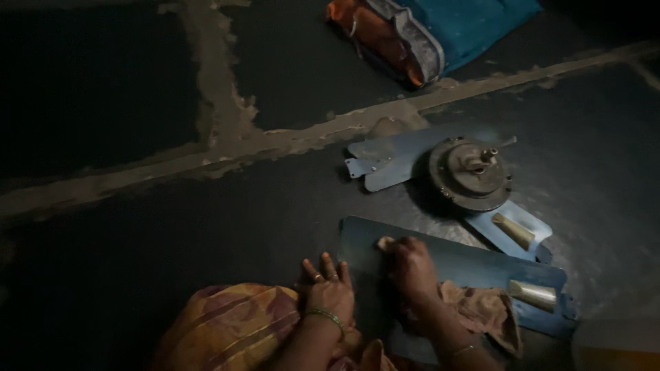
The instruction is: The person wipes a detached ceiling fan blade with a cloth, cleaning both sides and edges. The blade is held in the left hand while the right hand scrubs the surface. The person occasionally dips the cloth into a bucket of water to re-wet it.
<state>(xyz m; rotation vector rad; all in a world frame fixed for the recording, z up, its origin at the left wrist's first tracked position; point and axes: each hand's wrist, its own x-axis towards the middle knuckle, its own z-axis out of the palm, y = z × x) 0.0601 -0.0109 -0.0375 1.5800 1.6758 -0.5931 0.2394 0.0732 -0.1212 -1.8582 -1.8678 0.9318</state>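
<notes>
Blue fan blade (pixel 474 268) lies under the right hand (pixel 412 269), clenched on a rag (pixel 481 309). Left hand (pixel 330 292) rests released at nine o'clock. Pressing hard could, I judge, slide the loose blade.

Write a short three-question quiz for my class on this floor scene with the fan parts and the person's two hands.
1. True or false: the round fan motor lies on the dark floor.
2. What does the right hand press on? A) the blue blade B) the motor C) the blue and orange cloth bundle
3. What does the left hand wear at the wrist?

Key: 1 true. 2 A. 3 a green bangle.
</notes>
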